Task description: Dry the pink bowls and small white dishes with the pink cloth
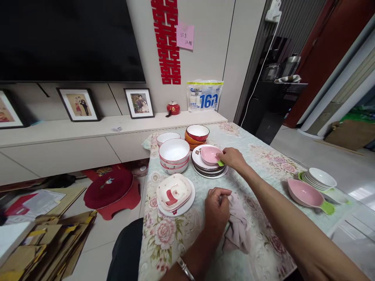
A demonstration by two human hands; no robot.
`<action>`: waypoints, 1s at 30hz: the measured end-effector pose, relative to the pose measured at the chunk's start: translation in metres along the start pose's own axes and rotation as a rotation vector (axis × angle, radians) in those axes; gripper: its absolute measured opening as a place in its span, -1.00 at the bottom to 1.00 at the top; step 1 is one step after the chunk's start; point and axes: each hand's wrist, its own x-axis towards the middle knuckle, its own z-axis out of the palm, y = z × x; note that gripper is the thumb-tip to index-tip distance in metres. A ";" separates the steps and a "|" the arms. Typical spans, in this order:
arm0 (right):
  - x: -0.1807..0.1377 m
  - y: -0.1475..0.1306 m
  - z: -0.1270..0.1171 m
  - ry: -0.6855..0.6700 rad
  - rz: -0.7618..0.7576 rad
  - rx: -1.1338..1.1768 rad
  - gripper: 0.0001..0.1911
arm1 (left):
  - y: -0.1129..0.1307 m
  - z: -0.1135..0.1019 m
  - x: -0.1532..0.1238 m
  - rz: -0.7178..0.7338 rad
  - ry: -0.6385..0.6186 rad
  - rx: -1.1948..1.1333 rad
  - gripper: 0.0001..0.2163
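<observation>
My right hand [232,158] reaches forward and pinches the green handle of a small pink dish [210,154]. That dish rests on top of a stack of plates [209,170]. My left hand [216,207] lies nearer me on the floral tablecloth [263,156], closed on a crumpled pinkish cloth [237,228] that trails towards me. Just left of that hand sits a white square dish with a red pattern [174,191] on a round plate.
White bowls [174,154] are stacked behind the square dish, with orange and red-rimmed bowls [197,136] further back. At the table's right edge lie a pink dish with green handle [307,194] and stacked white saucers [320,178]. Cardboard [49,242] and a red stool [109,189] sit on the floor to the left.
</observation>
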 end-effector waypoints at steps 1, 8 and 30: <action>0.002 -0.002 0.003 -0.006 0.008 -0.004 -0.73 | 0.000 0.000 0.001 -0.014 0.009 -0.003 -0.77; -0.001 0.002 -0.006 0.026 0.038 0.070 -0.82 | -0.006 -0.005 0.005 -0.137 0.107 -0.188 -0.83; -0.118 0.098 0.009 -0.494 -0.317 0.623 -0.64 | 0.026 -0.012 0.006 -0.616 0.046 -1.163 -0.62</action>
